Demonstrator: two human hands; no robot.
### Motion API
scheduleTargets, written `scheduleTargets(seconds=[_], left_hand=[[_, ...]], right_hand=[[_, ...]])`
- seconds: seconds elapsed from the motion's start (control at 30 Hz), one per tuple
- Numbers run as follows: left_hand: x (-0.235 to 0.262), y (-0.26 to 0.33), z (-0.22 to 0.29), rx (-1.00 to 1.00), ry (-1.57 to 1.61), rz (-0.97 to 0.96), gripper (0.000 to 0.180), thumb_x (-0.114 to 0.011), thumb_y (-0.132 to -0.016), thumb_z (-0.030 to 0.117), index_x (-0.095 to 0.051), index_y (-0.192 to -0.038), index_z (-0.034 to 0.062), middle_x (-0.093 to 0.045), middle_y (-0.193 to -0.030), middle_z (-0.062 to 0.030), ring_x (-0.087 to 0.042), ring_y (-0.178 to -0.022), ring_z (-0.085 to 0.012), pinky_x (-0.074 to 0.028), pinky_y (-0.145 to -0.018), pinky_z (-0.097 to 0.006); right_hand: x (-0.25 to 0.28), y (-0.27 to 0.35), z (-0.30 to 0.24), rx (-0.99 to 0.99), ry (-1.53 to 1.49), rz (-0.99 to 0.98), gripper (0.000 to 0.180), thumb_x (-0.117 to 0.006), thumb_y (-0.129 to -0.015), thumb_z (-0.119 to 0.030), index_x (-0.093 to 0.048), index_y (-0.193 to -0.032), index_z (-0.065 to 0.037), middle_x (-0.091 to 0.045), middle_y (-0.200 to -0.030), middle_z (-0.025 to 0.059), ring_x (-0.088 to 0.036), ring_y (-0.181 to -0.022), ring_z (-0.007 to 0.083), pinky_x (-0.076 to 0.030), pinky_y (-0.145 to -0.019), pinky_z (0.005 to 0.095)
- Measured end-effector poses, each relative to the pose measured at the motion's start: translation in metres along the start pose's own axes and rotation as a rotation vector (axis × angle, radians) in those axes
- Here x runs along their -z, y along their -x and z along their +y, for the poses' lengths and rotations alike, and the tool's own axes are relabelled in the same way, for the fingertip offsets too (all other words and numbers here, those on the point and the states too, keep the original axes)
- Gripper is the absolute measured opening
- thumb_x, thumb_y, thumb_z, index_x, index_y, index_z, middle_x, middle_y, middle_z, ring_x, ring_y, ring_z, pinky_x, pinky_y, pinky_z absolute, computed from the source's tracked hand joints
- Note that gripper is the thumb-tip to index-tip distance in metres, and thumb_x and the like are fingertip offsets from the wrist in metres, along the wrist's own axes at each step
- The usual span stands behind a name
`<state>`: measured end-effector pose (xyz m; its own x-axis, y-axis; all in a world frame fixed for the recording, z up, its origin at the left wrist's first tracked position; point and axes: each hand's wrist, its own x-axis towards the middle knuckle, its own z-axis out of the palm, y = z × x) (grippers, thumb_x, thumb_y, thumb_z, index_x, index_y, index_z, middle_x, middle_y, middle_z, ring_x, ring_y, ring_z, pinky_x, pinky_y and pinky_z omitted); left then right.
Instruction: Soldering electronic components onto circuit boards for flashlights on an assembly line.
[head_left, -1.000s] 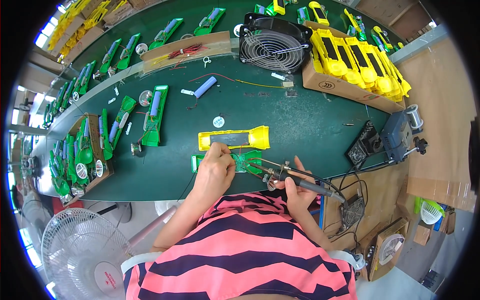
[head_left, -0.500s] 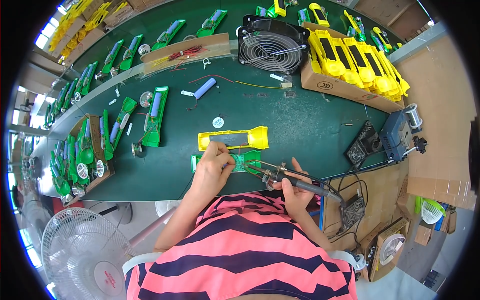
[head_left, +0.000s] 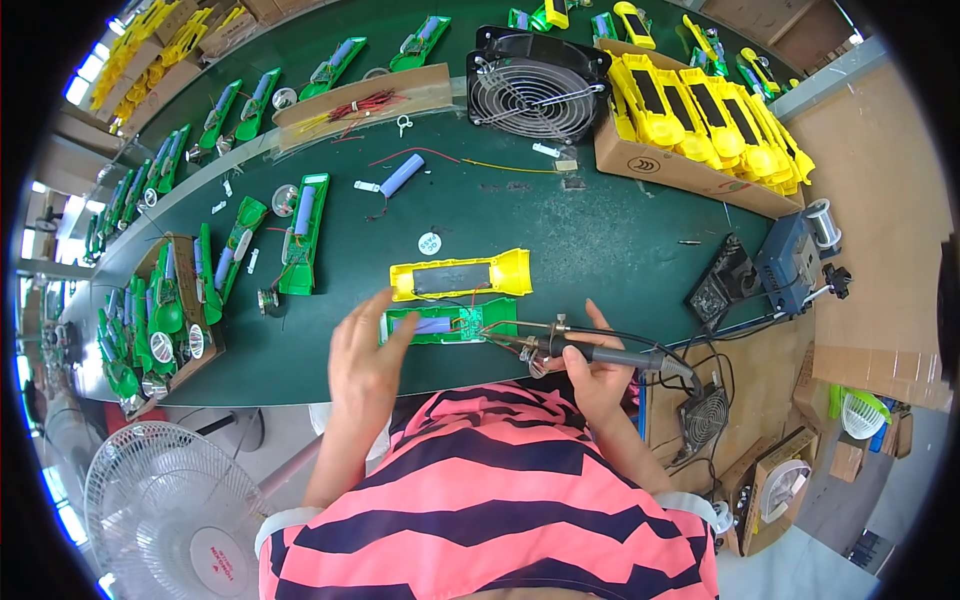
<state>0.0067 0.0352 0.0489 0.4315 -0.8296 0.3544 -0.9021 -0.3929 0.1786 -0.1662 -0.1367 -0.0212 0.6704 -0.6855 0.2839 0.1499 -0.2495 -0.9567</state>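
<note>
My left hand (head_left: pixel 362 358) hovers with fingers apart at the left end of a green flashlight housing (head_left: pixel 502 313) and appears to hold nothing. In that housing lie a purple cylindrical battery (head_left: pixel 433 325) and a small green circuit board (head_left: pixel 471 322). A yellow housing half (head_left: pixel 512 273) with a dark panel rests just beyond it, joined by thin wires. My right hand (head_left: pixel 598 385) is closed round a soldering iron (head_left: pixel 612 356), its tip pointing left toward the board. Beside the iron's front end sits a round clear lamp reflector (head_left: pixel 536 362), partly hidden.
A cardboard box of yellow housings (head_left: pixel 690 180) and a black fan (head_left: pixel 540 95) stand at the back. Green housings (head_left: pixel 165 300) fill a box at left. The soldering station (head_left: pixel 790 262) is at right, its cable looping downward. A loose battery (head_left: pixel 402 174) lies mid-table.
My left hand has drawn back leftward off the circuit board and its fingers have spread, uncovering the battery. My right hand still grips the soldering iron, nearly in the same place.
</note>
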Motion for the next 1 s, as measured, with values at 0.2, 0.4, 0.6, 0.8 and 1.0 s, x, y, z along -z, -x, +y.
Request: scheduleTargets(seconds=[0.2,0.4,0.6,0.8,1.0], left_hand=[[-0.041,0.005,0.011,-0.149,0.309,0.056,0.022,-0.059,-0.063,0.000,-0.060,-0.084,0.0012,-0.055,-0.080,-0.0085,-0.055,-0.069,-0.0230,-0.044,-0.064,-0.032],[-0.044,0.002,0.015,-0.106,0.321,0.011,0.016,-0.060,-0.065,0.001,-0.060,-0.081,0.0014,-0.051,-0.075,-0.0070,-0.054,-0.066,-0.0217,-0.043,-0.060,-0.033],[-0.041,-0.003,0.014,-0.120,0.295,-0.094,0.016,-0.060,-0.064,0.000,-0.060,-0.079,0.0024,-0.050,-0.073,-0.0072,-0.052,-0.065,-0.0219,-0.044,-0.060,-0.033],[-0.039,-0.004,0.014,-0.111,0.286,-0.131,0.016,-0.060,-0.063,0.000,-0.060,-0.079,0.0027,-0.050,-0.074,-0.0074,-0.053,-0.066,-0.0222,-0.044,-0.061,-0.032],[-0.039,-0.005,0.014,-0.105,0.287,-0.135,0.016,-0.060,-0.063,0.000,-0.060,-0.078,0.0028,-0.050,-0.074,-0.0072,-0.053,-0.067,-0.0222,-0.044,-0.061,-0.032]], right_hand=[[0.003,-0.002,-0.006,-0.026,0.015,-0.021,0.009,-0.057,-0.079,-0.005,-0.055,-0.087,-0.001,-0.063,-0.062,0.0018,-0.062,-0.068,0.0090,-0.021,-0.103,0.0460],[0.002,-0.001,-0.006,-0.071,-0.025,0.000,0.010,-0.057,-0.078,-0.004,-0.055,-0.087,-0.001,-0.062,-0.061,0.0012,-0.061,-0.068,0.0082,-0.021,-0.103,0.0452],[-0.002,-0.002,0.001,-0.072,-0.031,-0.024,0.012,-0.058,-0.078,-0.004,-0.054,-0.088,0.000,-0.062,-0.059,0.0013,-0.061,-0.064,0.0077,-0.021,-0.103,0.0445],[-0.006,-0.004,0.002,-0.148,-0.084,-0.018,0.011,-0.059,-0.078,-0.003,-0.052,-0.086,0.001,-0.062,-0.059,0.0039,-0.061,-0.058,0.0088,-0.020,-0.105,0.0408],[-0.006,-0.004,0.005,-0.219,-0.148,-0.010,0.012,-0.059,-0.078,-0.002,-0.051,-0.087,0.002,-0.062,-0.061,0.0057,-0.062,-0.057,0.0103,-0.018,-0.106,0.0391]])
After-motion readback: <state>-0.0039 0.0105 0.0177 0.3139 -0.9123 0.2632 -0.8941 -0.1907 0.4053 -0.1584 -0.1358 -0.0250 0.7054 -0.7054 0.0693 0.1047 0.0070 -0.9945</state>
